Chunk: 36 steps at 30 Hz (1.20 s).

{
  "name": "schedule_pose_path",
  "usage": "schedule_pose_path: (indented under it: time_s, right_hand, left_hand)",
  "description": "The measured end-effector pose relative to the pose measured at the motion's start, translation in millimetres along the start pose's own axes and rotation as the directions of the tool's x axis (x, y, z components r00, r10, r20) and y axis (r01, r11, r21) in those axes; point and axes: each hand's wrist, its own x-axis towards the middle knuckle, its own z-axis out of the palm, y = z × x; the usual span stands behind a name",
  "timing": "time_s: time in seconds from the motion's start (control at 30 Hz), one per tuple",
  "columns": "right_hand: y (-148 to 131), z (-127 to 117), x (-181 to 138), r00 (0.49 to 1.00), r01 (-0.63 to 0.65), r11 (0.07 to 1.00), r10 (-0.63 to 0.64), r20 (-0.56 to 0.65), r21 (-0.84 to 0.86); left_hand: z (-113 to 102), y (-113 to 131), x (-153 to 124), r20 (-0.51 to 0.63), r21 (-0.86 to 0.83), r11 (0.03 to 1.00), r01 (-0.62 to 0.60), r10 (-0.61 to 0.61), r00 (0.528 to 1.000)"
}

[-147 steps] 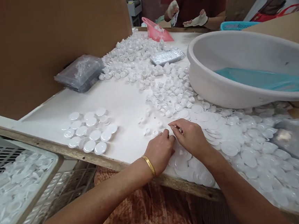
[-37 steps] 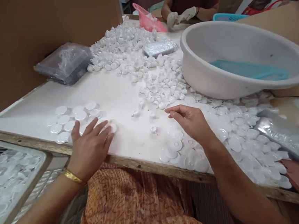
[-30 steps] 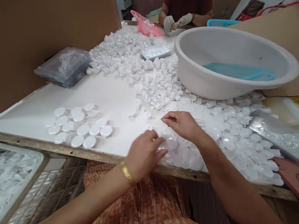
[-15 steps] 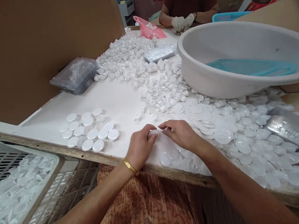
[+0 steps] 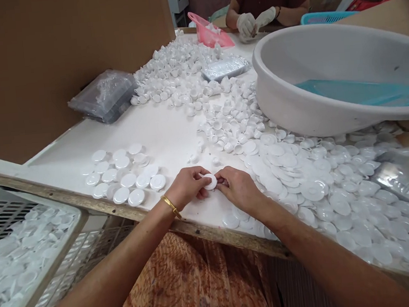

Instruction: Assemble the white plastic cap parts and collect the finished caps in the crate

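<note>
Head view: left of the basin (image 5: 293, 107) and nearer the wearer, the left hand (image 5: 189, 186) pinches a white disc (image 5: 210, 182) between thumb and fingers. The right hand (image 5: 238, 187) has its fingertips drawn together at the disc's edge; whether they grip anything cannot be told. Step in hand, as judged: two-handed work on the disc. Next move calls for a steady left pinch. Disc appears round, plain, tilted.

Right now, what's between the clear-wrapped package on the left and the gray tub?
In the head view: a spread of small white cup-like pieces, plus a silvery wrapped pack nearer the tub than the package.
</note>
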Motion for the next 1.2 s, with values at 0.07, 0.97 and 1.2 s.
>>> schedule_pose_path:
  time_s: [0.07, 0.97, 1.2]
  right_hand:
    - [-2.3, -2.0, -1.5, 1.0, -0.002, 1.0, 0.002, -0.009, 0.021]
    - [-13.7, -11.6, -9.2, 0.973, 0.208, 0.977, -0.204, -0.108, 0.034]
    - [-7.9, -63.0, -13.0, 0.927, 0.021, 1.0, -0.017, 0.374, -0.008]
  left_hand:
    - [-2.9, 6.4, 0.7, 0.06, -0.001, 1.0, 0.03, -0.03, 0.998]
    - [-17.0, 2.1, 5.4, 0.271, 0.051, 0.981, 0.185, -0.192, 0.943]
    - [-65.5, -4.7, -35.5, -0.234, 0.772, 0.613, 0.166, 0.032, 0.972]
